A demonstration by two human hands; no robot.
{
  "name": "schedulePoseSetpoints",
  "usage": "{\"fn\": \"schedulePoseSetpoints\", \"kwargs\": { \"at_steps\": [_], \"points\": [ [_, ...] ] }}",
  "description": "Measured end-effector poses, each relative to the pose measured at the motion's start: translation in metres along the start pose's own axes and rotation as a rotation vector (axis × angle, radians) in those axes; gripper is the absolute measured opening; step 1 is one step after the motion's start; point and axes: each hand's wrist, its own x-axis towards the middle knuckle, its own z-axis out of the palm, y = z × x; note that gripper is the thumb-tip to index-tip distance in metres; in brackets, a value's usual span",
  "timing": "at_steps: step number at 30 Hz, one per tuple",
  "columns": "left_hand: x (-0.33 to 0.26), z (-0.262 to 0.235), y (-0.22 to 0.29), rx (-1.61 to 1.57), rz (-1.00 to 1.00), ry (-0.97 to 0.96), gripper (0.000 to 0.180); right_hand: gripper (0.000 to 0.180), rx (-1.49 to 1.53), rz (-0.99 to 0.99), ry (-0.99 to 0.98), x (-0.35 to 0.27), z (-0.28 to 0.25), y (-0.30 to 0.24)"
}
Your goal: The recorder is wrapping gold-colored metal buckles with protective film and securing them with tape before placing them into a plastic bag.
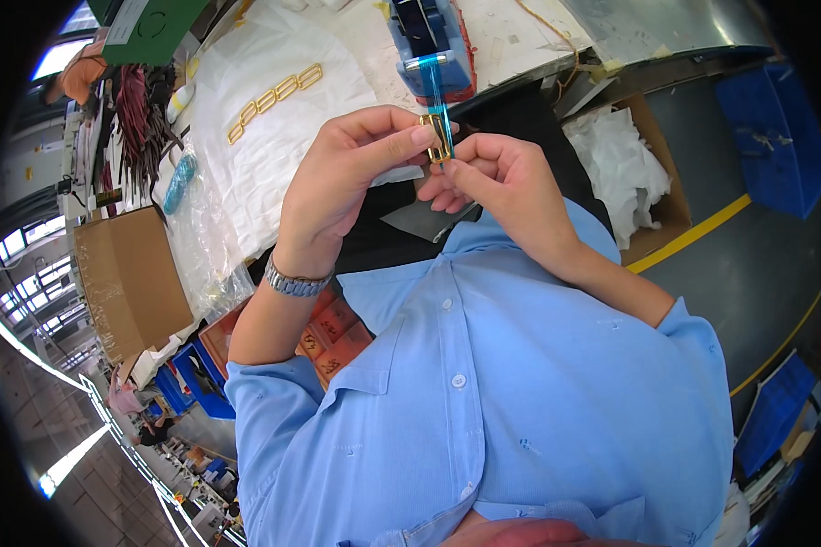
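My left hand pinches a shiny gold metal buckle between thumb and fingers. A strip of clear blue tape runs from the blue tape dispenser down along the buckle's right side. At the lower end of that strip, my right hand is closed with thumb against fingers, beside the buckle. Its fingertips partly hide the tape's end. To the left, several gold rectangular rings lie in a slanting row on a white sheet.
Left of the sheet are a crumpled plastic bag, a blue wrapped bundle and a cardboard box. At right, an open carton holds white wrapping, near a blue bin. A green box stands far left.
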Motion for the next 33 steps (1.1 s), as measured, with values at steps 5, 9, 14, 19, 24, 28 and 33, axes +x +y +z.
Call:
{"fn": "schedulePoseSetpoints", "kwargs": {
  "at_steps": [5, 9, 14, 19, 24, 28, 33],
  "points": [
    [0.001, 0.001, 0.001, 0.008, -0.007, -0.007, 0.019, 0.017, 0.005, -0.007, 0.012, -0.001, -0.001, 0.001],
    [0.004, 0.001, 0.001, 0.035, -0.019, -0.003, 0.019, 0.017, 0.008, -0.02, 0.013, -0.001, -0.001, 0.001],
    [0.005, 0.002, -0.001, 0.026, -0.021, -0.005, 0.02, 0.017, -0.03, -0.027, 0.029, -0.002, -0.003, 0.002],
    [0.007, 0.001, -0.003, 0.038, -0.023, 0.0, 0.02, 0.022, -0.031, -0.045, 0.019, -0.002, -0.005, 0.002],
    [0.006, -0.001, -0.003, 0.044, -0.032, 0.014, 0.02, 0.028, 0.508, 0.258, -0.096, -0.001, -0.015, 0.0],
    [0.009, -0.003, -0.005, 0.018, -0.053, -0.003, 0.02, 0.026, 0.668, 0.349, -0.119, 0.004, -0.02, 0.022],
    [0.01, -0.01, -0.005, -0.056, -0.094, -0.042, 0.021, 0.028, 0.884, 0.389, -0.216, 0.009, -0.019, 0.036]
  ]
}}
